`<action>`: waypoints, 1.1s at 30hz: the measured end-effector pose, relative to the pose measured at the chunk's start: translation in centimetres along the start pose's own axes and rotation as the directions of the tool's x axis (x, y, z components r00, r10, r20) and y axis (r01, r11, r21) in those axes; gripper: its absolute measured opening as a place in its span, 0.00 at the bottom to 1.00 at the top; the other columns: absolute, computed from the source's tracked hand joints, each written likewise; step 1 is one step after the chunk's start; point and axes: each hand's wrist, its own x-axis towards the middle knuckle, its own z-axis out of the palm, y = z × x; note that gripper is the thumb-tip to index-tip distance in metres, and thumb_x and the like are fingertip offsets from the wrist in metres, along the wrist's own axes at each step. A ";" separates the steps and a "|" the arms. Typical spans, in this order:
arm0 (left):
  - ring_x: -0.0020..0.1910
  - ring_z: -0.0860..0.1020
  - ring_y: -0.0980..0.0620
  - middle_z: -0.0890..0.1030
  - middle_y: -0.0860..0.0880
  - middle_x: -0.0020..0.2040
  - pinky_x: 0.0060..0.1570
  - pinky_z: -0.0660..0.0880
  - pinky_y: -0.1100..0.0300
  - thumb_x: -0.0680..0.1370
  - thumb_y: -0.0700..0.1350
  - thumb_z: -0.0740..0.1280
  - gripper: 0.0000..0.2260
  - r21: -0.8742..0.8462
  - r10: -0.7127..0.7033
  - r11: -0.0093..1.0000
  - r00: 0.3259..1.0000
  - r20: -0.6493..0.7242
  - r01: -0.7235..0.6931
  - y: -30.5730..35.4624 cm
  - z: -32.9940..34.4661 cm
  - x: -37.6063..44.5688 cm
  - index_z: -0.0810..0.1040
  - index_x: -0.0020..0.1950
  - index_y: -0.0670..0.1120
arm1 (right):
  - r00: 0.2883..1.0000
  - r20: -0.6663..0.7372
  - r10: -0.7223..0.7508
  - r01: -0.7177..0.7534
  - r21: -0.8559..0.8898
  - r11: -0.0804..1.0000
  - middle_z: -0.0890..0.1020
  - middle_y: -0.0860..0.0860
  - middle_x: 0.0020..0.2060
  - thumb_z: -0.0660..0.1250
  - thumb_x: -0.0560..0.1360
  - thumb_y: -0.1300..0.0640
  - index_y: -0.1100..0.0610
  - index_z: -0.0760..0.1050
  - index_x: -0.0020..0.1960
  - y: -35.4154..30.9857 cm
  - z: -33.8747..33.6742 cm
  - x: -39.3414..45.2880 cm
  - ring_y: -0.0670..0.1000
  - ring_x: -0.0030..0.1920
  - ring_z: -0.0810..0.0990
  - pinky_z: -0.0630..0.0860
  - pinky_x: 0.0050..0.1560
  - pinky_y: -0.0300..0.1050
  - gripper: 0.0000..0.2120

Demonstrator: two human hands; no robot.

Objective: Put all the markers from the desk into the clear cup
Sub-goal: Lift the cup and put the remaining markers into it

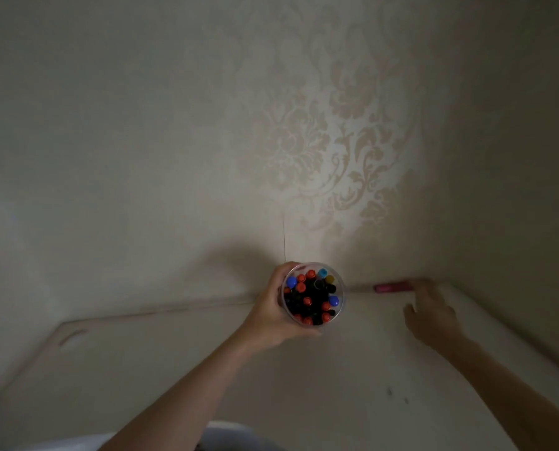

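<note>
My left hand (271, 315) grips the clear cup (341, 299) and holds it up above the desk. The cup is packed with several markers (312, 297) standing upright, with red, black, blue and yellow caps. A pink marker (392, 287) lies on the white desk (336, 385) at the far right, right against the wall. My right hand (432, 315) hovers just in front of that marker with its fingers apart and blurred, holding nothing.
The patterned wallpaper wall (336, 141) rises directly behind the desk, and a side wall closes in on the right. The desk's left edge has a small notch (73, 336). A few dark specks (390, 392) mark the desk surface.
</note>
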 end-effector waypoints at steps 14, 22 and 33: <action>0.67 0.74 0.57 0.74 0.54 0.66 0.59 0.79 0.60 0.59 0.30 0.83 0.45 0.035 -0.039 0.999 0.999 0.020 0.038 -0.4 -0.7 1.1 0.66 0.70 0.48 | 0.981 0.194 0.031 0.034 -0.320 0.947 0.64 0.52 0.72 0.59 0.76 0.47 0.51 0.59 0.73 5.7 4.0 4.8 0.57 0.73 0.58 0.54 0.69 0.70 0.27; 0.68 0.74 0.54 0.73 0.51 0.67 0.63 0.77 0.57 0.58 0.31 0.83 0.46 0.042 -0.013 0.999 1.000 0.020 0.013 -0.3 -0.6 1.1 0.66 0.70 0.47 | 0.983 0.166 0.075 -0.031 -0.254 0.967 0.74 0.54 0.65 0.66 0.73 0.47 0.51 0.61 0.71 6.6 2.4 4.2 0.57 0.67 0.70 0.59 0.66 0.66 0.30; 0.67 0.73 0.61 0.73 0.65 0.65 0.62 0.75 0.64 0.58 0.32 0.84 0.46 0.005 0.003 1.000 1.000 0.016 -0.003 -0.3 0.3 -0.1 0.66 0.71 0.48 | 0.991 -0.130 0.019 0.025 0.328 0.944 0.83 0.52 0.37 0.72 0.70 0.55 0.49 0.78 0.51 1.6 -5.8 -2.6 0.46 0.31 0.81 0.76 0.32 0.38 0.10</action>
